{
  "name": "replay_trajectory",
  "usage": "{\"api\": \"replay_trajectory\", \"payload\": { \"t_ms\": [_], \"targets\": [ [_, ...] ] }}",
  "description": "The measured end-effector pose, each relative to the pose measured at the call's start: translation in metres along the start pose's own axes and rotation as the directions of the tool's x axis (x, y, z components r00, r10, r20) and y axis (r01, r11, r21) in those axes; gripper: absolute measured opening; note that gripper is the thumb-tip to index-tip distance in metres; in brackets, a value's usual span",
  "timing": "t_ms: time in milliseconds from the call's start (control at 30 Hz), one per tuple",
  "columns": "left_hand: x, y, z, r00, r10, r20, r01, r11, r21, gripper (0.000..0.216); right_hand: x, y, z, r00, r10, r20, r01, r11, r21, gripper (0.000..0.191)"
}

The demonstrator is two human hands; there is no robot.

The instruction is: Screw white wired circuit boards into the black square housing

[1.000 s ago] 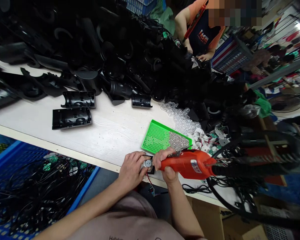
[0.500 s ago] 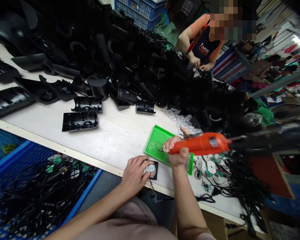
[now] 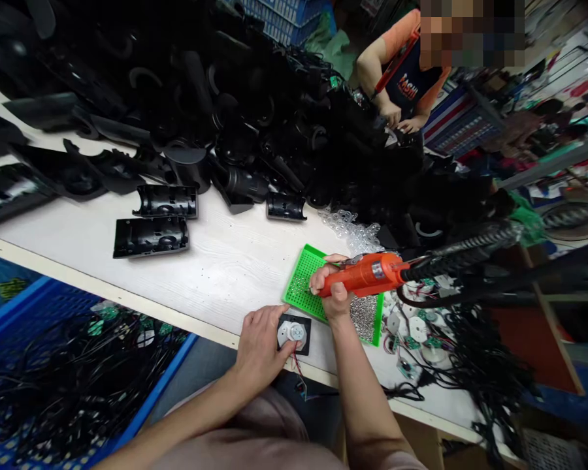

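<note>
My right hand [image 3: 334,291] is wrapped around an orange electric screwdriver [image 3: 365,275], held above a green perforated tray [image 3: 302,269]. Small metal screws [image 3: 365,314] lie in the tray's right part. The screwdriver's tip points left and is hard to make out. At the bench's front edge, my left hand [image 3: 261,339] steadies a small round silver motor [image 3: 296,331] on a black square plate [image 3: 304,320]. Its thumb presses at the motor's lower side, with the fingers along the plate's left edge. Red and other thin wires [image 3: 301,378] hang from the motor over the edge.
Black plastic housings [image 3: 151,236] lie along the bench [image 3: 225,261], heaped high behind. Clear plastic pieces [image 3: 350,230] sit behind the tray. Circuit boards and black cables [image 3: 485,365] lie to the right. A blue crate [image 3: 171,352] of cables stands front left. Another person [image 3: 406,78] works across the heap.
My right hand and the screwdriver have shifted slightly left and turned, uncovering the screws. My left fingers have drawn back from the motor's top, so more of the plate shows. The view has shifted slightly.
</note>
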State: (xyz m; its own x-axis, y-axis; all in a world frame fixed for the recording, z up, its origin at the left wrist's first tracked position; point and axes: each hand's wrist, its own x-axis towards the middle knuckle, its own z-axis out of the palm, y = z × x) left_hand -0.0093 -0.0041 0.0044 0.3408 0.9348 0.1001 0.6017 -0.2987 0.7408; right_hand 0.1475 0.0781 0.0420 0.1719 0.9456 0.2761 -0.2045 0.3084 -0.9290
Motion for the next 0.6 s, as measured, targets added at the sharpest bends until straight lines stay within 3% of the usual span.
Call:
{"api": "replay_trajectory", "payload": {
  "t_ms": [167,300,467,600],
  "targets": [
    [0.0,0.002,-0.001,1.0,-0.008,0.013,0.008,1.0,-0.001,0.054,-0.001,-0.041,0.018,0.987,-0.081,-0.14,0.08,0.997,-0.015,0.042],
    [0.0,0.004,-0.003,0.999,-0.038,0.036,0.038,0.999,-0.01,0.054,-0.024,-0.069,0.04,0.995,-0.049,-0.091,0.059,0.991,0.117,0.05],
    [0.0,0.005,-0.003,0.998,-0.036,0.043,0.037,0.999,-0.015,0.051,-0.058,-0.05,0.044,0.998,0.057,-0.004,-0.057,0.995,0.088,0.047],
    [-0.001,0.005,-0.004,0.999,-0.028,0.04,0.03,0.999,-0.029,0.05,-0.064,-0.035,0.037,0.994,0.093,0.064,-0.095,0.995,0.021,0.052]
  ]
}}
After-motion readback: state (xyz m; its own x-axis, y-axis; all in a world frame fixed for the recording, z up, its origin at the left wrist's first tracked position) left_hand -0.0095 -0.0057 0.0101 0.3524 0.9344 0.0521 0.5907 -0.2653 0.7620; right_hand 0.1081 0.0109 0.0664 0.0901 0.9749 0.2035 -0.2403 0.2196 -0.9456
